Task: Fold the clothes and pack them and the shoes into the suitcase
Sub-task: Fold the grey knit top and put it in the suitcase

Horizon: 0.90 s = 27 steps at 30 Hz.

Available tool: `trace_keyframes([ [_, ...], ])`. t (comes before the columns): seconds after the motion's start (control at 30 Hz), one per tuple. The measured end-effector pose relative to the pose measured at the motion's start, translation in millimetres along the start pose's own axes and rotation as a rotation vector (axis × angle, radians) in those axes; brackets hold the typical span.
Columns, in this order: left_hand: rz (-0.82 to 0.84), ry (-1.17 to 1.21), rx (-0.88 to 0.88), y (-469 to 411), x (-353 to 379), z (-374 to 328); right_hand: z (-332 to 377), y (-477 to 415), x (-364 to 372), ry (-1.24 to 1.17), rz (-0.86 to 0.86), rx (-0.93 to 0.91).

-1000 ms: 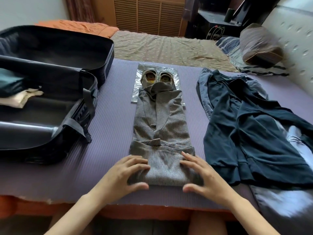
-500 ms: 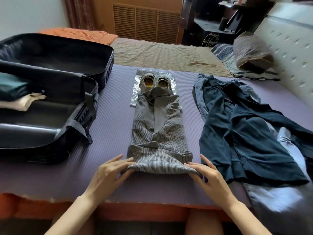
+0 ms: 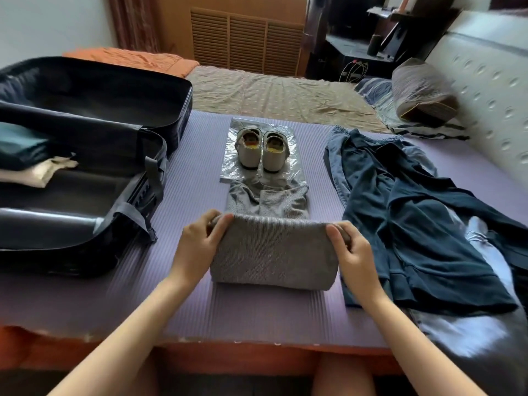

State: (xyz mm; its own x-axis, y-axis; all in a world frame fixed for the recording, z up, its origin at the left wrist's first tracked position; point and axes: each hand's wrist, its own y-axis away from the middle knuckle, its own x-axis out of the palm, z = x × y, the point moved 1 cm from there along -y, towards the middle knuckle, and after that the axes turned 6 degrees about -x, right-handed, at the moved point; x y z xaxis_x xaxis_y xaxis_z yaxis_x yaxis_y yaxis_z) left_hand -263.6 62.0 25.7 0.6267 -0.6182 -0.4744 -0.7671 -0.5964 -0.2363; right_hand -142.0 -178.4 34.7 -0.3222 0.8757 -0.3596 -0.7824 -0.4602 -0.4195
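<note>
A grey knit garment (image 3: 273, 250) lies in the middle of the purple mat (image 3: 200, 172), its near half folded up and over. My left hand (image 3: 197, 247) grips the fold's left end and my right hand (image 3: 353, 252) grips its right end. Beyond it a pair of white shoes (image 3: 263, 151) stands on a clear plastic bag (image 3: 294, 170). Dark blue clothes (image 3: 414, 224) lie spread out on the right. The open black suitcase (image 3: 143, 178) sits on the left with folded teal and cream clothes (image 3: 25, 155) inside.
A brown bedsheet (image 3: 280, 95) stretches behind the mat. A grey pillow (image 3: 423, 92) rests by the padded headboard (image 3: 491, 90) at the right. An orange cloth (image 3: 134, 57) lies past the suitcase. The mat's front edge runs just above my knees.
Both hands took hold of the garment's near edge and carried it away from me, folding the lower half over. The shoes, earlier partly covered by the garment, now show fully.
</note>
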Motion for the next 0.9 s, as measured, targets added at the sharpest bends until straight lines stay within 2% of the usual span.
trace_keyframes([
  [0.17, 0.057, 0.053, -0.374, -44.0, 22.4, 22.1, -44.8, -45.0, 25.8, 0.202, 0.065, 0.231],
  [0.27, 0.144, 0.096, -0.456, -39.7, 23.1, 20.5, -53.1, -48.6, 34.4, 0.287, 0.034, 0.265],
  [0.4, 0.108, 0.071, -0.282, -13.8, 28.2, 25.8, -55.6, -34.9, 31.7, 0.106, 0.055, 0.336],
  [0.5, 0.022, 0.099, -0.286, -12.2, 35.0, 37.1, -69.5, -23.4, 22.9, 0.059, 0.153, 0.364],
  [0.63, -0.064, -0.028, -0.19, -15.7, 47.9, 39.8, -66.8, -25.7, 23.3, 0.09, 0.041, 0.291],
  [0.77, -0.104, -0.222, -0.186, -8.7, 52.3, 37.2, -63.6, -19.4, 39.0, 0.279, 0.016, 0.226],
  [0.9, -0.076, -0.171, -0.226, 15.1, 40.1, 38.1, -55.9, 3.3, 33.7, 0.294, -0.071, 0.183],
])
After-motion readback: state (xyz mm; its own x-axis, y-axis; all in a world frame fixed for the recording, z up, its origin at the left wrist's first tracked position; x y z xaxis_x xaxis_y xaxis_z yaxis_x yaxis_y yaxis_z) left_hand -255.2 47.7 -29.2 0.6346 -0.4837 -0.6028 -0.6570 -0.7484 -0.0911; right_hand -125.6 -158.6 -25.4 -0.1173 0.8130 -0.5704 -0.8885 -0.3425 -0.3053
